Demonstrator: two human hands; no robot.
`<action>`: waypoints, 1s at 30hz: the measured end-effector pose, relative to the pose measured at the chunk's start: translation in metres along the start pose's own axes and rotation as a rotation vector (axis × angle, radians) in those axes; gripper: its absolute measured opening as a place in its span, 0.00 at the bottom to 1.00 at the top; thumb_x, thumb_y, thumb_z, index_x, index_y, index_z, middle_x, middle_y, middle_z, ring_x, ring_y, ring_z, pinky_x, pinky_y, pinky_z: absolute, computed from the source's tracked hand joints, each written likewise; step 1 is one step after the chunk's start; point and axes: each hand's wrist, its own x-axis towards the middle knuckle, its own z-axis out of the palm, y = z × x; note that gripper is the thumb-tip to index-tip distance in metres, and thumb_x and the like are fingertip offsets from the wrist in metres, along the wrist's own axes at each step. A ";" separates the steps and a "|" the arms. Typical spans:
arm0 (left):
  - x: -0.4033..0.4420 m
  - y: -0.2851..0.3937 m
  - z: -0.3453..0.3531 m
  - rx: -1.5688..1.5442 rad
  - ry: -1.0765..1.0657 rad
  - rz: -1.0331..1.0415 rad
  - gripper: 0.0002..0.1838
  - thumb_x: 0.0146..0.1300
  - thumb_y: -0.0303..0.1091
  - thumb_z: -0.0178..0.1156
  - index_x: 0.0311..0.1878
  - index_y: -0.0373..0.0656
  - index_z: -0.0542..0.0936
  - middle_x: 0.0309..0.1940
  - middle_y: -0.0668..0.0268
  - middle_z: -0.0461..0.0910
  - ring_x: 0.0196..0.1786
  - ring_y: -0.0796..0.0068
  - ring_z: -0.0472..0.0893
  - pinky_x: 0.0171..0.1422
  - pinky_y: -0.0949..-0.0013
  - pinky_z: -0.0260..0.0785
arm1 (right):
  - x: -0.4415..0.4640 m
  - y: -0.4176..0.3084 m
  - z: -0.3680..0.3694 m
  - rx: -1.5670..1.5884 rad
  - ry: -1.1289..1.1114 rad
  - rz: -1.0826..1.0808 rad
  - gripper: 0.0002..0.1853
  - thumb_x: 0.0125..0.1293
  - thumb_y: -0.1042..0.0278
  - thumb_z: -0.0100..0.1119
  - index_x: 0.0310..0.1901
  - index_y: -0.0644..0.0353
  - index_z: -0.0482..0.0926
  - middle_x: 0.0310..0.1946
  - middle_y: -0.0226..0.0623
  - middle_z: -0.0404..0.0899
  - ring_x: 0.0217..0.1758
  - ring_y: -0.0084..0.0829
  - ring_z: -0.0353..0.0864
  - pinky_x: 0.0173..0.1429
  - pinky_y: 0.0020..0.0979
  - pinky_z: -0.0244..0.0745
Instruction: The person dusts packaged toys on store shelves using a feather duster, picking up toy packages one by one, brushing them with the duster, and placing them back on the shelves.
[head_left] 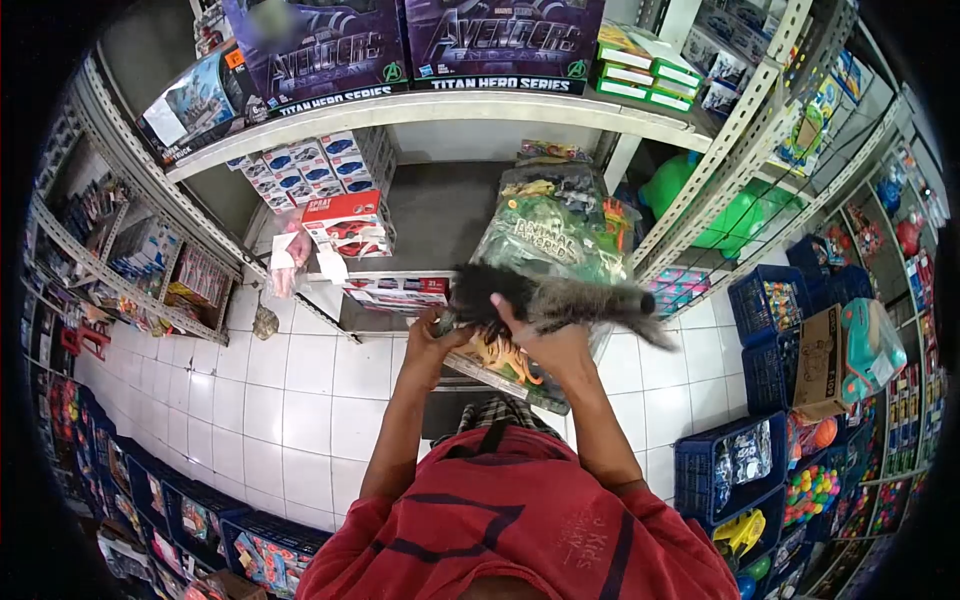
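Observation:
My right hand [545,345] is closed around a dark, fluffy duster [590,302], its grey-brown end pointing right and its black part to the left. My left hand [432,345] is at the near left edge of a stack of plastic-bagged animal toys [545,215], its fingers bent against the lower corner; what they grip is partly hidden. The duster lies across the lower part of the bags. Below it, a bag with orange animal figures [508,360] sticks out over the shelf edge.
Boxed hero figures [320,50] stand on the upper shelf [450,106]. Car boxes [320,165] and a red spray-car box [350,225] are left on the lower shelf. Metal posts [725,150] flank it. Blue crates [730,465] stand at the right, with more at the lower left.

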 end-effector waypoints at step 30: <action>-0.001 -0.023 -0.012 -0.304 0.024 -0.311 0.24 0.47 0.28 0.61 0.49 0.42 0.67 0.36 0.64 0.74 0.41 0.72 0.75 0.42 0.68 0.71 | -0.013 0.006 -0.024 -0.245 0.327 -0.122 0.21 0.56 0.51 0.54 0.29 0.67 0.74 0.29 0.49 0.74 0.35 0.40 0.72 0.43 0.34 0.66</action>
